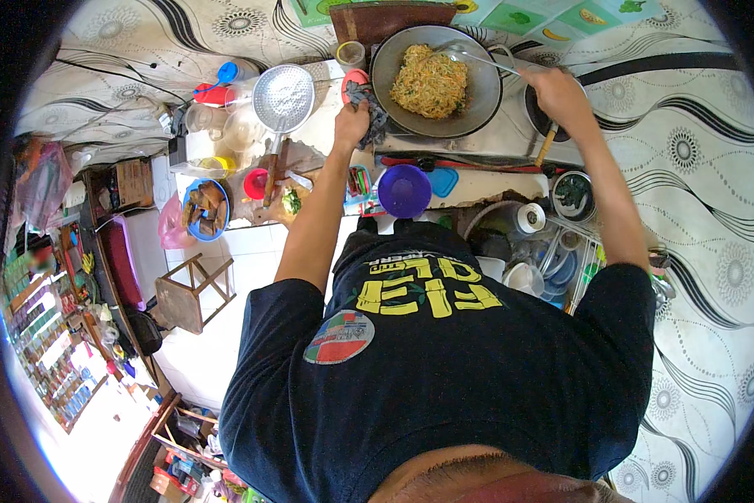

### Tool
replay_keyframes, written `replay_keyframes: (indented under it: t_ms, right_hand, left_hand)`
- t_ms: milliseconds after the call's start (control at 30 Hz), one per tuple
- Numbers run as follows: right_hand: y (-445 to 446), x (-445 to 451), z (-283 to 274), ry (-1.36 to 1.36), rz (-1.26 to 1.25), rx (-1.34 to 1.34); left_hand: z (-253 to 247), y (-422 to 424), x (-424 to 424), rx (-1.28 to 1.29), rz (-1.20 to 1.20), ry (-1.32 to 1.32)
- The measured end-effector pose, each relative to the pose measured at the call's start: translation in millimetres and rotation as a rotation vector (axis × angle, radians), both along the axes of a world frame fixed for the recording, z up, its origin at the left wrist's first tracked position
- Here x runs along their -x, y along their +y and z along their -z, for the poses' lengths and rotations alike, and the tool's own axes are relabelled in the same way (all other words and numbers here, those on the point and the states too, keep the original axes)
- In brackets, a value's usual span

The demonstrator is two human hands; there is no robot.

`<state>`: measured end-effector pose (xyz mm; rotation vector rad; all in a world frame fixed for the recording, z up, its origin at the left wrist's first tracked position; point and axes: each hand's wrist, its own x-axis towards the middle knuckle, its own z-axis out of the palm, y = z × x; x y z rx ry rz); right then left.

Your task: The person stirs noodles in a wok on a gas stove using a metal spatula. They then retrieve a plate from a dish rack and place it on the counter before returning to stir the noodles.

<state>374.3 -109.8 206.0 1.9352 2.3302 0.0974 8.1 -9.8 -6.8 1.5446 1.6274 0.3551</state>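
Observation:
A large grey wok (483, 94) sits at the back of the counter. In it lies a mound of fried noodles (430, 85) with bits of green and orange. My right hand (559, 97), to the right of the wok, grips the handle of a metal spatula (487, 60). The spatula's head rests on the noodles' upper edge. At the wok's left rim, my left hand (353, 122) is closed on a crumpled dark grey cloth (373, 116). Whether the cloth wraps a wok handle is hidden. Behind that cloth a red item (355, 80) shows partly.
Left of the wok are a perforated metal skimmer (282, 97), a red cup (255, 184) and a blue bowl (226, 217) of brown pieces. A purple bowl (404, 192) stands in front. A dark pan (534, 107) with a wooden handle lies beneath my right forearm. A wooden stool (182, 305) stands at left.

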Motion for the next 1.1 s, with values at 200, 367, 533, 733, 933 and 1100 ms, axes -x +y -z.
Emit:
replay_keyframes:
  t_ms: [200,367,533,733,933,1100]
  right_hand:
    - [-62.3,3.5,72.5,0.089,0.347,0.005]
    - [-69.0,6.6,86.7,0.125,0.420,-0.003]
    - [-65.8,13.9,83.4,0.111,0.451,-0.020]
    - [-63.6,11.1,85.5,0.204,0.444,-0.073]
    - [-53.7,19.6,70.4,0.232,0.499,-0.098]
    - [-35.1,22.9,80.7,0.138,0.456,-0.076]
  left_hand:
    - [0.1,0.6,-0.5,-0.019,0.023,0.024]
    - [-2.2,-0.4,1.3,-0.014,0.011,-0.006]
    - [-3.9,-0.2,0.5,0.001,0.006,-0.005]
    - [0.0,0.4,1.2,0.028,0.000,-0.012]
    - [4.7,1.8,3.1,0.020,0.016,0.015]
    - [-5.2,0.2,0.9,0.020,0.020,0.000]
